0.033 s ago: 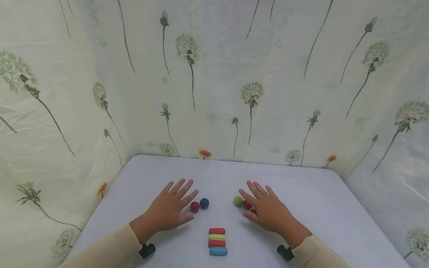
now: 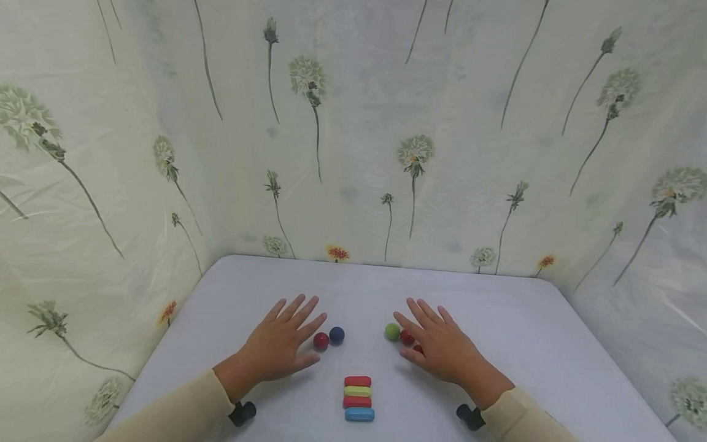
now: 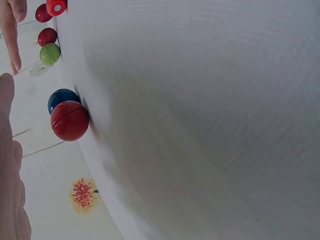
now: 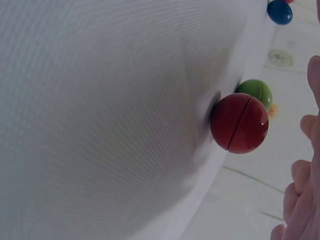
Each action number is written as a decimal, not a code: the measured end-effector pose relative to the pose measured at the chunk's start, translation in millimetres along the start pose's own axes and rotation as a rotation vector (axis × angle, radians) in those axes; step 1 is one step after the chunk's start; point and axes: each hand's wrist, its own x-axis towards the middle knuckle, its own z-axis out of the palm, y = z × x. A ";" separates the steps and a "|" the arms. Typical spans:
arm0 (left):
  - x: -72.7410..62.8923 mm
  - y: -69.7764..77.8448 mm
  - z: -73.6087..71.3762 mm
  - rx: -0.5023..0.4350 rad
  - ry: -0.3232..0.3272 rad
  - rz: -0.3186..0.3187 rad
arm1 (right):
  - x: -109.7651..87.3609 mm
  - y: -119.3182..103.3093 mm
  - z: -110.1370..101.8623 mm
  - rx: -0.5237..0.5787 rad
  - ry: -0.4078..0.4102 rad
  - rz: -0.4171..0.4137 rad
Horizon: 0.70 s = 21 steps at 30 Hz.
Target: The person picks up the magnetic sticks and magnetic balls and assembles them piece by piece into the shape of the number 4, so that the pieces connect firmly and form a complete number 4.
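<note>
My left hand (image 2: 278,344) hovers above the table with its fingers spread, holding nothing. Just right of its fingertips lie a red ball (image 2: 321,341) and a dark blue ball (image 2: 337,335), side by side. My right hand (image 2: 442,347) is likewise spread and holds nothing. A green ball (image 2: 392,332) and a red ball (image 2: 407,337) sit by its index finger. Between thumb and index finger another red ball (image 2: 418,349) shows, partly hidden by the hand. In the right wrist view a red ball (image 4: 240,124) rests on the cloth, apart from the fingers.
Between the hands, nearer me, a row of short bars lies on the white table (image 2: 353,288): a red bar (image 2: 358,381), a yellow bar (image 2: 357,391), another red bar (image 2: 357,402) and a blue bar (image 2: 359,414). Flower-printed curtains (image 2: 353,123) enclose the table's back and sides.
</note>
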 end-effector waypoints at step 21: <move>4.6 12.8 7.8 -0.305 0.053 -0.196 | -2.3 -35.7 -13.6 0.123 0.401 -0.161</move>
